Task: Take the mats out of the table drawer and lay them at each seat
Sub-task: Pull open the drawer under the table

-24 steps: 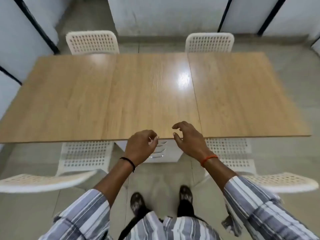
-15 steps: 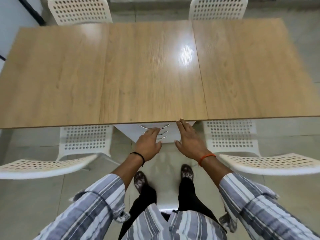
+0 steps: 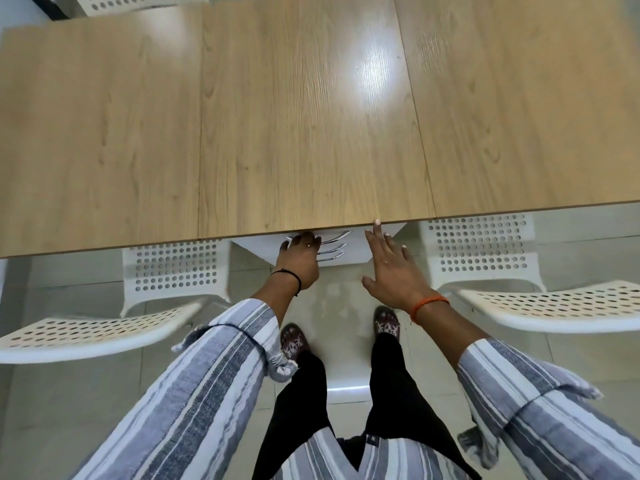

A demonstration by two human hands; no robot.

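A single head view looks steeply down and forward from above the standing person. The desk (image 3: 304,126) fills the upper half, close below; its near edge crosses mid-frame. Below that, the floor (image 3: 62,410) and the person's feet lie straight beneath the lens.

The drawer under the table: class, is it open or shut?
Shut, it seems: the white drawer front sits tucked under the table edge, and no mats show.
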